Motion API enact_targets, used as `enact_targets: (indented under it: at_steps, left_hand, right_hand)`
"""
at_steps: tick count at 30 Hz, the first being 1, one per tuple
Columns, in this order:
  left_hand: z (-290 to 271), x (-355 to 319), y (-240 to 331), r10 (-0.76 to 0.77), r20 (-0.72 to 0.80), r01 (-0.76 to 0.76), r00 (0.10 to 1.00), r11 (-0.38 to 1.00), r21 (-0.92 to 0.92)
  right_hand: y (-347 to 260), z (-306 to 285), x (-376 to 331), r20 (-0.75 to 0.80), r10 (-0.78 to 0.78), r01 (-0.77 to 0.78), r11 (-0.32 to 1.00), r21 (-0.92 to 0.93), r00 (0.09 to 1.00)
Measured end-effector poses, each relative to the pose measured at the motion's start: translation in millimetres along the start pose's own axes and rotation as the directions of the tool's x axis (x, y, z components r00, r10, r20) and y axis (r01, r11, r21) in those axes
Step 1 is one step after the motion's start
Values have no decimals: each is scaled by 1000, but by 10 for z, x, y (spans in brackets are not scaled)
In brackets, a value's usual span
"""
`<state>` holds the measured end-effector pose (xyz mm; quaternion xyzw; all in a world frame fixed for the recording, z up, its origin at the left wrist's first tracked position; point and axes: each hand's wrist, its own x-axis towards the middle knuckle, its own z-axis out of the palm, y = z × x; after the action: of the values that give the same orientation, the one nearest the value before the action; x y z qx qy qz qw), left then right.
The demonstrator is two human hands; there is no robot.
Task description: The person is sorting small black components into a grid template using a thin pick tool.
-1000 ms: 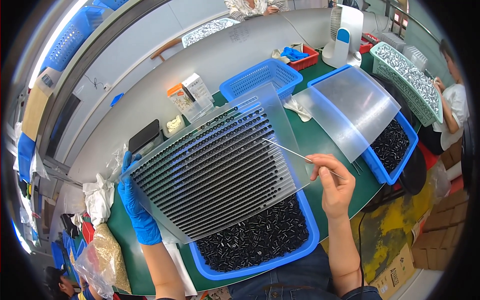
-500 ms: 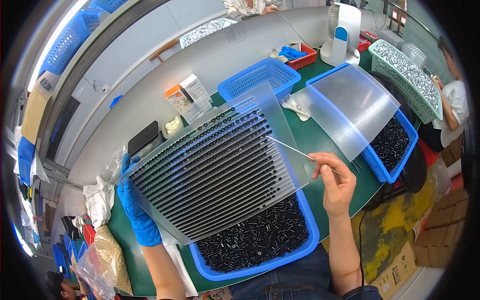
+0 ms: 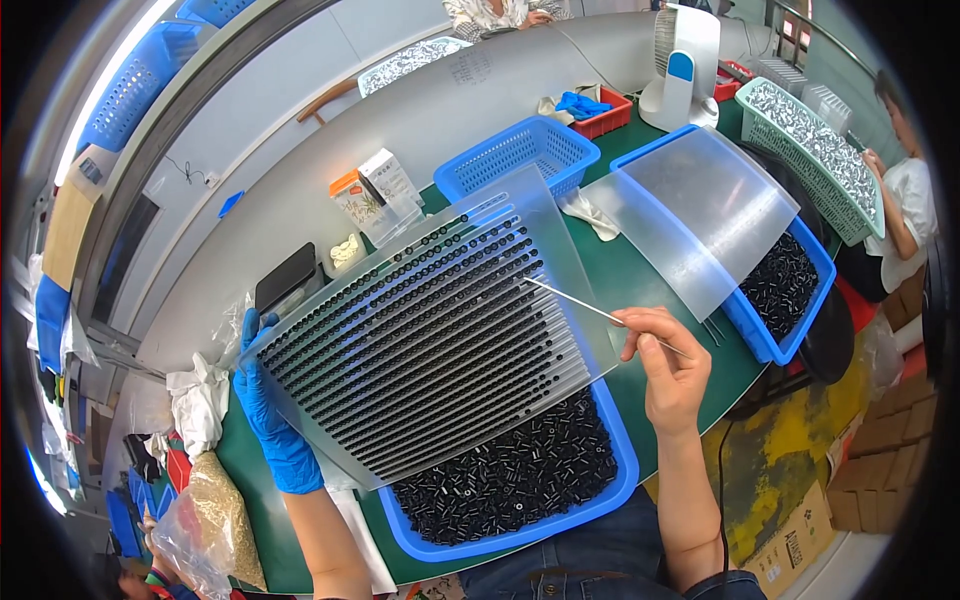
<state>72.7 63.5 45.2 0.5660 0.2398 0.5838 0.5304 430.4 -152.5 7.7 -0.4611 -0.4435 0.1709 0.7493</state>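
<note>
My left hand (image 3: 275, 425), in a blue glove, grips the left edge of a clear plastic plate (image 3: 562, 235). The plate is tilted, and rows of small black cylindrical pieces (image 3: 410, 330) fill most of its slots; some slots at the right end are bare. A thin metal rod (image 3: 580, 301) is pinched in the bare fingers of my right hand (image 3: 668, 370). Its tip meets the upper right part of the rows. Below the plate, a blue tray (image 3: 628, 450) holds many loose black pieces (image 3: 500, 480), partly hidden by the plate.
At right, a frosted sheet (image 3: 710, 220) lies over another blue tray (image 3: 822, 290) of black pieces. Behind are a blue basket (image 3: 465, 185), a red bin (image 3: 605, 122) and a white fan (image 3: 685, 70). A bag of tan grains (image 3: 222, 505) sits left. Two co-workers sit beyond the bench.
The rod's tip has shifted slightly left and down across the rows, with my right hand barely moving. My left hand and the plate stay in place.
</note>
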Motion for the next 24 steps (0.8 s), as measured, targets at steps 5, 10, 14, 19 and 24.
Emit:
enact_targets:
  at_steps: [5,10,14,19,24]
  left_hand:
    - [-14,12,-9,6,16,-6,1000,1000,-2]
    - [-34,14,-6,1,38,-1,999,1000,-18]
    - [-19,10,-15,2,11,-2,1000,1000,-9]
    - [-16,1,-17,5,3,-5,1000,1000,-5]
    - [-61,17,-41,23,13,-23,1000,998,53]
  right_hand:
    - [17,-80,19,-79,9,-8,1000,20,997]
    - [16,-63,26,-63,9,-7,999,34,998]
    - [6,-63,28,-79,36,-34,999,35,996]
    - [1,-33,4,-55,22,-20,999,28,998]
    - [-15,31,-55,-14,28,-28,999,25,1000]
